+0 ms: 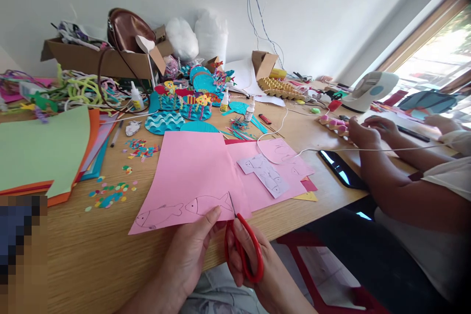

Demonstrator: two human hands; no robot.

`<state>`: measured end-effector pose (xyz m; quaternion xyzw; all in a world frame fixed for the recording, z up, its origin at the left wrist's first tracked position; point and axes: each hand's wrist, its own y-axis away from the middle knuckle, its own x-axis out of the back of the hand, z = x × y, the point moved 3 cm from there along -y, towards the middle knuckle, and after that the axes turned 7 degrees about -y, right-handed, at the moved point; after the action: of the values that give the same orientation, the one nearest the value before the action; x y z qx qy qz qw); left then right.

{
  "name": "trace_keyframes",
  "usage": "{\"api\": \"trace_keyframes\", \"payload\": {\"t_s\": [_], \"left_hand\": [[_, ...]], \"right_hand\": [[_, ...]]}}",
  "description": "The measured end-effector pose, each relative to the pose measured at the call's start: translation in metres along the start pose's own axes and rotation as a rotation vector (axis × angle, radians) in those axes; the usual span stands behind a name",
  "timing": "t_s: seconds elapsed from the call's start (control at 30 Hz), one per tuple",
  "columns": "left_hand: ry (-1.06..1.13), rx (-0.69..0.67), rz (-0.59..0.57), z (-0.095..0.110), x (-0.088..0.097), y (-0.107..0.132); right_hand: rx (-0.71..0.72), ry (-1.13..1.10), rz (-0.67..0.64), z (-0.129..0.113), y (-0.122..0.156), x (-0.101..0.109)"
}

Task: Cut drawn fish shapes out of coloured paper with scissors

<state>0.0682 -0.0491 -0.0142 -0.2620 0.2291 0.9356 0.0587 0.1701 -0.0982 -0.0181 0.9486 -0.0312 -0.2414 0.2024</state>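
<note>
My left hand (196,238) pinches the lower edge of a pink sheet of paper (195,167), thumb on top and fingers underneath. Two fish outlines are drawn along that edge. Red-handled scissors (253,245) are in my right hand (263,265), its fingers through the loops. Their blades meet the pink sheet just right of the tail of the nearer fish drawing (208,203). Behind the blades, a cut-out piece of pale paper with fish drawings (263,174) lies on another pink sheet (294,186).
Coloured sheets (44,152) are stacked at left, near confetti dots (114,194). Blue paper crafts (165,121), glue bottles (137,98) and a cardboard box (99,61) stand behind. A white cable (331,149) crosses toward a phone (340,169). Another person's hands (364,132) work at right.
</note>
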Motion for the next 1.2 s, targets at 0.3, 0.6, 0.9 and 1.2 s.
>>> {"api": "trace_keyframes", "payload": {"t_s": [0.3, 0.6, 0.9, 1.2], "left_hand": [[-0.049, -0.029, 0.071, 0.003, 0.0, -0.003], [-0.19, -0.043, 0.048, 0.023, 0.016, 0.003], [-0.256, 0.209, 0.006, 0.061, 0.033, 0.029], [-0.289, 0.158, -0.074, 0.089, 0.044, 0.041]], "right_hand": [[-0.166, 0.192, -0.12, -0.002, 0.014, 0.007], [-0.222, 0.471, -0.3, -0.049, 0.04, 0.028], [-0.072, 0.475, -0.38, -0.066, -0.009, -0.005], [0.16, 0.333, -0.058, -0.069, -0.058, -0.001]]}}
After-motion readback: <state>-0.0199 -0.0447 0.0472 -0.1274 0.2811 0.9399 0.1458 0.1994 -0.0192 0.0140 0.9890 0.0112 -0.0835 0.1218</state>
